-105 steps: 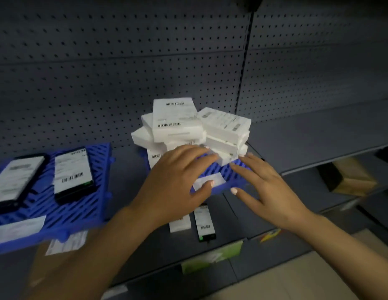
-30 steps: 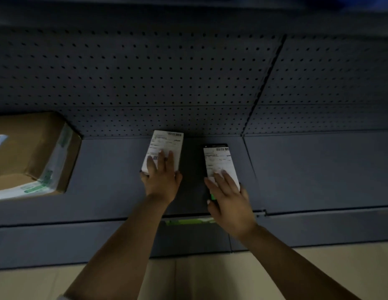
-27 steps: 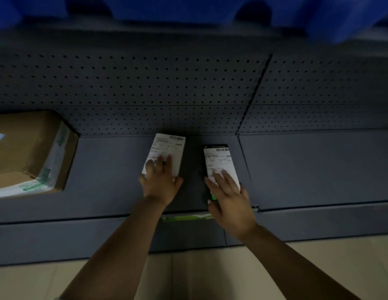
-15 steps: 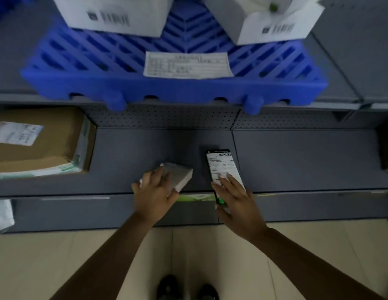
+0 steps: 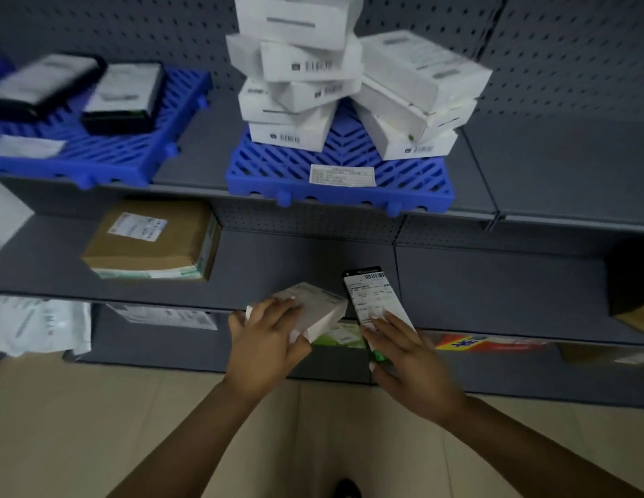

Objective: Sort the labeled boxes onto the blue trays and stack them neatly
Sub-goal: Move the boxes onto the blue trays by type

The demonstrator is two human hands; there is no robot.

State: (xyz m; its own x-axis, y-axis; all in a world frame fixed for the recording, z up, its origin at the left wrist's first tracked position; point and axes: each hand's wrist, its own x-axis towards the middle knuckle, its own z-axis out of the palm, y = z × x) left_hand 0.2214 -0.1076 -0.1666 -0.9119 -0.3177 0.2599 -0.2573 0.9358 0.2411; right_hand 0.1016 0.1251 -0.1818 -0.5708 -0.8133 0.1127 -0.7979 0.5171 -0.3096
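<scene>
Head view: left hand [image 5: 264, 339] grips tilted white box [image 5: 313, 310]; right hand [image 5: 406, 357] apparently pinches black box [image 5: 372, 296], long axis running shelfward.

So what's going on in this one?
A person stands at grey shelving, sorting labelled boxes. The left hand grips a white box, tilted and lifted off the lower shelf. The right hand grips a black box with a white label. Above, one blue tray carries untidy white stacks; another tray holds two black boxes.
</scene>
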